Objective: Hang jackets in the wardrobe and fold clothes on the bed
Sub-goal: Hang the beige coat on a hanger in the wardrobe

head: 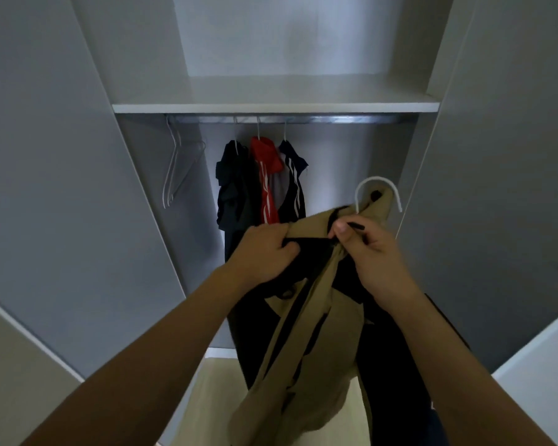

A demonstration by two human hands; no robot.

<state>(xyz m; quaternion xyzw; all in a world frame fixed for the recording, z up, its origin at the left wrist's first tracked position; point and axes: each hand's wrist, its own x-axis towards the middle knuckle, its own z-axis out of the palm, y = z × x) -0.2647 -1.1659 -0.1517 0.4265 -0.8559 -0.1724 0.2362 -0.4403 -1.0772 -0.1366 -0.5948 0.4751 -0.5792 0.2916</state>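
Tan-and-black jacket point(306, 333), soft limp fabric, hangs at frame centre on white hanger point(379, 188), curved hook up at 1 o'clock. Left hand point(264, 252) fingers grip collar fold; right hand point(368, 252) fingers pinch fabric at hanger neck. Wardrobe point(78, 156) open: metal rail point(335, 119) at 12 o'clock, black jacket point(231, 185), red jacket point(266, 175), navy jacket point(295, 185) hanging; empty wire hangers point(174, 169) at 10 o'clock.

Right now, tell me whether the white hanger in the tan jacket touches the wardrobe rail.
Apart. The head view shows the white hanger hook in the tan jacket well below the wardrobe rail, with bare wardrobe wall between them.
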